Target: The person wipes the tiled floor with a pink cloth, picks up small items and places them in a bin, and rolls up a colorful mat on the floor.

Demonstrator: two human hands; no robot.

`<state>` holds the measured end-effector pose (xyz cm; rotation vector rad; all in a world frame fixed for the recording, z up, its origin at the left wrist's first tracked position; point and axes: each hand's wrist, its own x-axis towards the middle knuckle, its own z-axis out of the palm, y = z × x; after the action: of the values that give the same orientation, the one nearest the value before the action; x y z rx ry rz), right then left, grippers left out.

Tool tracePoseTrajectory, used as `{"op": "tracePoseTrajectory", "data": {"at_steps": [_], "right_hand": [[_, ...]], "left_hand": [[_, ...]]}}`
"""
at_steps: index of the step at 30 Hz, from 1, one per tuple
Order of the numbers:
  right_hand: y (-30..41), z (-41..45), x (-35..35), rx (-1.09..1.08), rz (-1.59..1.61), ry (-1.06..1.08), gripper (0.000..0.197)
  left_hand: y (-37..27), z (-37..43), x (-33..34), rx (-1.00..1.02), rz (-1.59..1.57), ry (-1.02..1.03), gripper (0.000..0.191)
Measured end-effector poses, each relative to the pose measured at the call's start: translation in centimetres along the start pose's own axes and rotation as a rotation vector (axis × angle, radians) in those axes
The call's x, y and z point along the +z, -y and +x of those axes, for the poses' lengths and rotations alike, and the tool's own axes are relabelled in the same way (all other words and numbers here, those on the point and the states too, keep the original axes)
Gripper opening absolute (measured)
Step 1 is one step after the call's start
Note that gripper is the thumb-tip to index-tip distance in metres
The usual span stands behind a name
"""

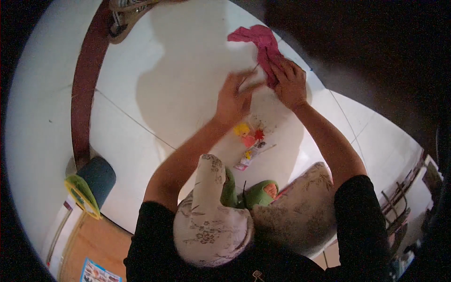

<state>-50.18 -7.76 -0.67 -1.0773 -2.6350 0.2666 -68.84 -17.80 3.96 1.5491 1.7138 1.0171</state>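
A crumpled dark-pink cloth [262, 40] lies on the white tiled floor [190, 63]. My right hand [292, 84] is on its lower end, fingers closed over the fabric. Just left of the cloth, my left hand [234, 95] is blurred, with thumb and fingers apart and nothing visible between them. Below the hands lie a small doll-like figure with yellow hair and a pink body [246, 135], a red spiky piece [259, 134] and a small printed packet [245, 158]. A thin pale stick [268, 148] lies beside the packet. Dark crumbs [269, 123] are scattered above these pieces.
My green slippers [259, 194] are on the floor between my knees. To the left stand a dark bin-like container [100, 179] with a green-and-yellow rim and a brown strip [82, 95] along the floor. A sandal [123, 26] is at the top; metal bars [398, 201] are at right.
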Motion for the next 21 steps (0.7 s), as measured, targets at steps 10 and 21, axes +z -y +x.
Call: {"op": "tracePoseTrajectory", "data": {"at_steps": [10,21], "right_hand": [[-0.8,-1.3,0.5,0.015,-0.036,0.146,0.068],[-0.9,-0.9,0.8,-0.02,-0.049,0.021,0.062]], "left_hand": [[-13.6,-14.0,-14.7,-0.334,-0.378,0.629,0.021],[-1.8,-8.6,-14.3,0.109,0.283,0.42,0.036]]}}
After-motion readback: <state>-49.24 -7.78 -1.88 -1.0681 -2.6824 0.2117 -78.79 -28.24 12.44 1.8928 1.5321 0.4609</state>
